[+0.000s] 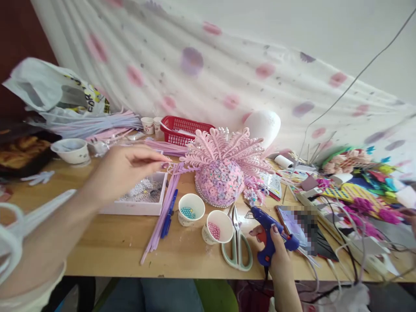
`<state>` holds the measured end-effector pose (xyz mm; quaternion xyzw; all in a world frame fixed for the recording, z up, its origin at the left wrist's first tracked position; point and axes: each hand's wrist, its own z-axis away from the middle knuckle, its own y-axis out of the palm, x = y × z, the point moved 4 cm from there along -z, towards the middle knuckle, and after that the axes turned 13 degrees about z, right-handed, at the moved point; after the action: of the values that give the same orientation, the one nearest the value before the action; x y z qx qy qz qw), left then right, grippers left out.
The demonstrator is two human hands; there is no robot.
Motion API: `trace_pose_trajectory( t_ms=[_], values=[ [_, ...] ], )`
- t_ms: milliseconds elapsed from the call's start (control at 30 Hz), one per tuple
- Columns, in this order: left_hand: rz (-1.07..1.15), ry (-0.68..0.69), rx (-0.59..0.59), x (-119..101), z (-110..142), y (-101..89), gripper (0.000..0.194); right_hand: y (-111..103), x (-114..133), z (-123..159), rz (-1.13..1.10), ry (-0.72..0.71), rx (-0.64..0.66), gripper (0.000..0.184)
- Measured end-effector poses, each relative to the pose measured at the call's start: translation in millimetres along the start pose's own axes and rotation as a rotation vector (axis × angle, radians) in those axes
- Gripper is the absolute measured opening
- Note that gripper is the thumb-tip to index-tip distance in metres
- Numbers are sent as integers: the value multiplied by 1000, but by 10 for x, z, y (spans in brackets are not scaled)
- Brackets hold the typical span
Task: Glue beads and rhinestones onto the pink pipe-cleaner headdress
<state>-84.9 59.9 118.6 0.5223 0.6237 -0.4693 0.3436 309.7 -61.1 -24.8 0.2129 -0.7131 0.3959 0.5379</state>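
Observation:
My left hand [128, 169] reaches over the white tray of beads [130, 209], thumb and fingers pinched on a small beaded piece [167, 165], too small to make out fully. Just right of it stands a headdress-like ornament [219, 182], a dome of pink and lilac sequin flowers edged with pearls and topped by pink feathery fronds [224, 145]. My right hand [278, 251] grips a blue hot glue gun [264, 216] by its handle, nozzle pointing up-left toward a beaded flower cluster [255, 193] beside the dome.
In front lie a cup of turquoise beads [191, 201], a cup of pink beads [224, 234], scissors [238, 255], a blue pen [169, 214] and lilac strips [156, 229]. Behind are a red basket [172, 135] and a white foam head [264, 125]. Cables and a phone [294, 225] crowd the right.

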Motion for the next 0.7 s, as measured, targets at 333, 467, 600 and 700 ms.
trace_pose_trajectory(
  t_ms=[333,467,600,700],
  values=[
    [385,45,-166,618,716,798,8,548,1507,76,885,-1246,303,17],
    [295,238,-186,643,788,768,14,807,1538,25,1127,-1393,289,23],
    [279,232,-178,668,817,769,17,881,1524,12,1222,-1406,239,27],
    [282,226,-155,649,842,793,17,894,1546,39,1251,-1404,226,29]
  ],
)
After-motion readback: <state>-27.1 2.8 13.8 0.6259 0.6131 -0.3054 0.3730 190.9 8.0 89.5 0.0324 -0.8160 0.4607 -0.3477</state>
